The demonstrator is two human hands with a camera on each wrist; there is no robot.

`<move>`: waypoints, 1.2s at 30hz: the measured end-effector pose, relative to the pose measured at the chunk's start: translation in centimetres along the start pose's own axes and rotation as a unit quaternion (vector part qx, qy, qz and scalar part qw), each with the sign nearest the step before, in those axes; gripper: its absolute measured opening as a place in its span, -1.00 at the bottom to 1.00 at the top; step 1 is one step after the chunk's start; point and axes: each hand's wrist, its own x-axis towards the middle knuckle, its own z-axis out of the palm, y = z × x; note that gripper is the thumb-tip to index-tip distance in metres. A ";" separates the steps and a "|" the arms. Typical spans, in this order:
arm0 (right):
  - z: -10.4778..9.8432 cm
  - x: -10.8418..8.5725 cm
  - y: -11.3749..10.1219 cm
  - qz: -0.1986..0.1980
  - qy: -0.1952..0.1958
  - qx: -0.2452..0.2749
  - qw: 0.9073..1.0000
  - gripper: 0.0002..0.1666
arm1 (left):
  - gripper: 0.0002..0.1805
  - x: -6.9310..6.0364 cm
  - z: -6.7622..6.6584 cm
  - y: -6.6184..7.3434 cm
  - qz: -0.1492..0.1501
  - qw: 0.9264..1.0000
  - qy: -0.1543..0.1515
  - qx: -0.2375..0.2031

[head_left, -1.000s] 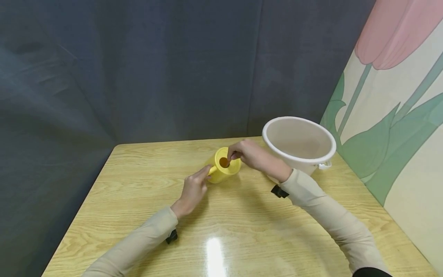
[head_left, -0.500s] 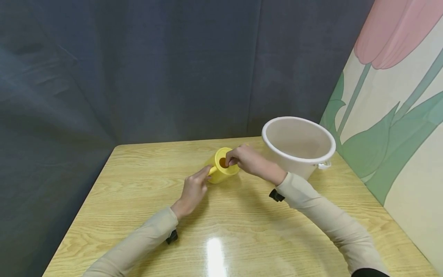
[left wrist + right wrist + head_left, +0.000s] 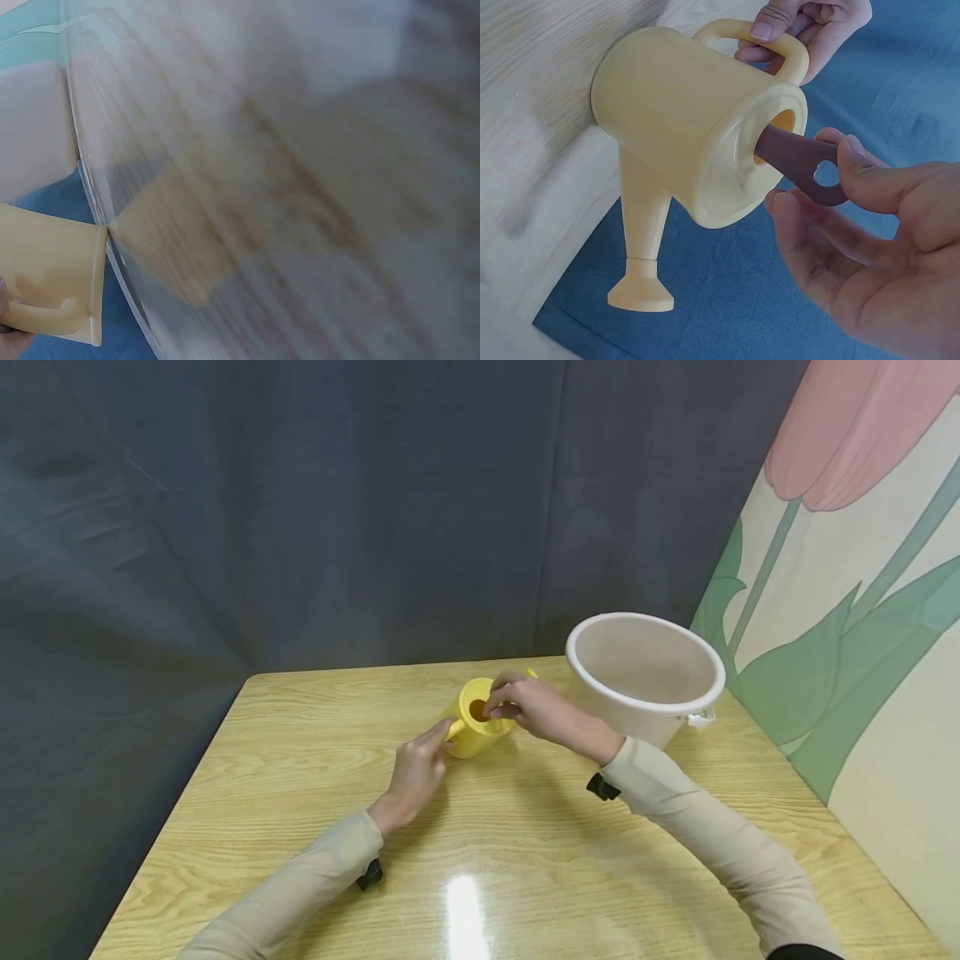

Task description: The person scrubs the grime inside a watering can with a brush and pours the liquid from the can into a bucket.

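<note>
A yellow watering can (image 3: 471,743) stands on the table, its round filling hole facing up in the head view. My left hand (image 3: 416,774) grips the can's handle, with the thumb on top in the right wrist view. Over the hole, my right hand (image 3: 538,708) pinches the end of a dark brown flat handle (image 3: 801,159) with a round hole in it. The rest of that tool is hidden inside the can, so its kind does not show. The spout (image 3: 643,225) points away from the left hand, with a flared tip.
A white bucket (image 3: 645,704) with a thick rim stands right of the watering can, close behind the right hand. A dark blue cloth (image 3: 405,527) hangs along the table's far edge. A wall with painted tulips borders the right side of the wooden table (image 3: 300,760).
My right hand has shifted slightly left over the can, and its fingers look more spread. The spout's tip now shows behind it. My left hand and the can stay nearly in place.
</note>
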 end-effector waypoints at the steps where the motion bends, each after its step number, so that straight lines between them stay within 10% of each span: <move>1: 0.0 -0.1 0.0 0.003 0.001 -0.006 1.000 -0.91 | -0.37 0.0 0.0 0.0 0.000 1.000 0.000 -0.001; 23: -0.7 -0.2 -1.1 0.111 -0.033 -0.063 0.991 -0.84 | -0.49 0.3 0.4 0.1 -0.001 1.000 -0.008 0.004; 36: 1.7 0.2 -0.6 0.134 0.075 -0.079 0.985 -0.88 | -0.46 0.4 0.4 0.3 -0.008 1.000 -0.018 0.008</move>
